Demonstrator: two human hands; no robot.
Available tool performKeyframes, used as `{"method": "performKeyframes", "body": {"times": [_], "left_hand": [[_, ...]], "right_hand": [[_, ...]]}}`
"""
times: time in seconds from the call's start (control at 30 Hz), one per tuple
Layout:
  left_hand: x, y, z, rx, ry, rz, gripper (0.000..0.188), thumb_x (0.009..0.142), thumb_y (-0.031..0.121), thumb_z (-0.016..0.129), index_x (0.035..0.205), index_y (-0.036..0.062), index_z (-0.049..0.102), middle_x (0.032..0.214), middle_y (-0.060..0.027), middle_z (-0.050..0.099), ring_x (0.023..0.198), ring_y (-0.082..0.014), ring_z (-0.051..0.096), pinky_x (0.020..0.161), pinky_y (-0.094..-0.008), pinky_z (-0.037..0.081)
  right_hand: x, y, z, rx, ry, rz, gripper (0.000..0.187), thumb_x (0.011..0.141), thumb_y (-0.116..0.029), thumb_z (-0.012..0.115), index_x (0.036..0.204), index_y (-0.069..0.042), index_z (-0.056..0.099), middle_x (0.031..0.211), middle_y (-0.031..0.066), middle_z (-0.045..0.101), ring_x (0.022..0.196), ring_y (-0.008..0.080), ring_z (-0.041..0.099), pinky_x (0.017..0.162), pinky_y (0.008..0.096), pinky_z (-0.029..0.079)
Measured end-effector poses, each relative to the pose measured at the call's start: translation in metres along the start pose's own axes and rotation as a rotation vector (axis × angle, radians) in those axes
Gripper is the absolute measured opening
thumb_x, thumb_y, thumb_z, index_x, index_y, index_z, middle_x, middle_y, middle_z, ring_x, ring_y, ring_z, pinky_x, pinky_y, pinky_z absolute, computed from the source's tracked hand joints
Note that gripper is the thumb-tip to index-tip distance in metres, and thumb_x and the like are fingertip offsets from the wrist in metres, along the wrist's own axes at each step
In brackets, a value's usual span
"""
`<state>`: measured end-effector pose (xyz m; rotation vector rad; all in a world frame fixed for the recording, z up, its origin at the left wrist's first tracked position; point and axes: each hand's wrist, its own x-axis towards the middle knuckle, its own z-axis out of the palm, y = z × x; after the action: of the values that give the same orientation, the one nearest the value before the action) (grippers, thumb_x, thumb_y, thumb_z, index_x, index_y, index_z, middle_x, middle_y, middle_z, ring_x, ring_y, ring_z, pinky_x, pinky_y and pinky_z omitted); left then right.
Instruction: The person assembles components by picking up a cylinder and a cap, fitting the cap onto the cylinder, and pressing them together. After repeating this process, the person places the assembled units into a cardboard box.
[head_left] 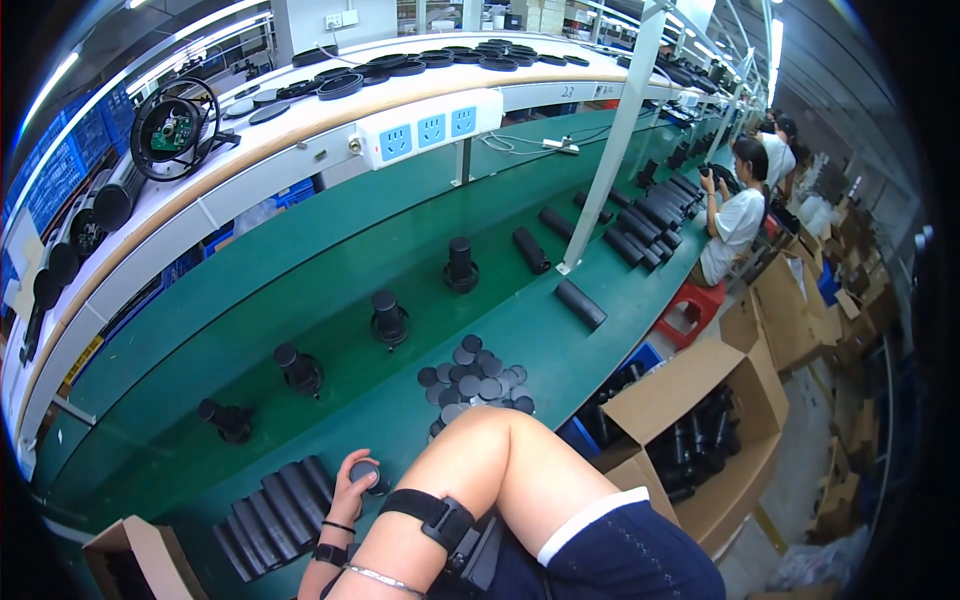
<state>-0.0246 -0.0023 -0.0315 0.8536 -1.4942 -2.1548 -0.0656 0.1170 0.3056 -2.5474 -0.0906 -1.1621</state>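
My left hand (348, 493) is near the lower edge, its fingers closed around a black round cap (371, 477). Whether that cap sits on a longer piece is hidden by my right forearm. My right arm (470, 455), bent at the elbow, crosses in front with a black strap (432, 517) and a bracelet; its hand lies below the picture. Left of my left hand, a row of black tubes (268, 517) lies side by side on the green bench (400, 440). Beyond my elbow is a loose pile of black and grey discs (468, 384).
Several black stands (388, 322) line a green belt. A post (612, 150) rises from the bench. An open carton (690, 405) of black parts stands at right, another carton (150, 560) at lower left. Co-workers (738, 215) sit farther along. A shelf (290, 125) holds black rings.
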Motion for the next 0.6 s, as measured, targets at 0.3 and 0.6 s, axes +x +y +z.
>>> {"method": "performKeyframes", "body": {"times": [0.3, 0.6], "left_hand": [[-0.005, 0.028, 0.014, 0.037, -0.027, 0.021, 0.050, 0.078, 0.007, 0.068, 0.126, 0.0033, 0.052, 0.106, -0.0074, 0.062, 0.099, -0.0153, 0.057, 0.091, -0.0271, 0.044], [-0.005, 0.026, 0.015, 0.016, -0.020, 0.033, 0.050, 0.078, 0.007, 0.068, 0.126, 0.0033, 0.052, 0.106, -0.0071, 0.062, 0.098, -0.0148, 0.057, 0.090, -0.0270, 0.044]], "right_hand": [[-0.002, -0.002, -0.014, -0.054, 0.067, 0.000, 0.025, 0.081, -0.026, 0.059, 0.077, -0.002, 0.059, 0.089, 0.0150, 0.054, 0.083, 0.0337, 0.055, 0.058, 0.0418, 0.050], [-0.009, 0.009, 0.008, -0.054, -0.002, -0.051, 0.023, 0.082, -0.026, 0.058, 0.076, -0.004, 0.059, 0.086, 0.0123, 0.053, 0.078, 0.0323, 0.055, 0.055, 0.0414, 0.050]]}}
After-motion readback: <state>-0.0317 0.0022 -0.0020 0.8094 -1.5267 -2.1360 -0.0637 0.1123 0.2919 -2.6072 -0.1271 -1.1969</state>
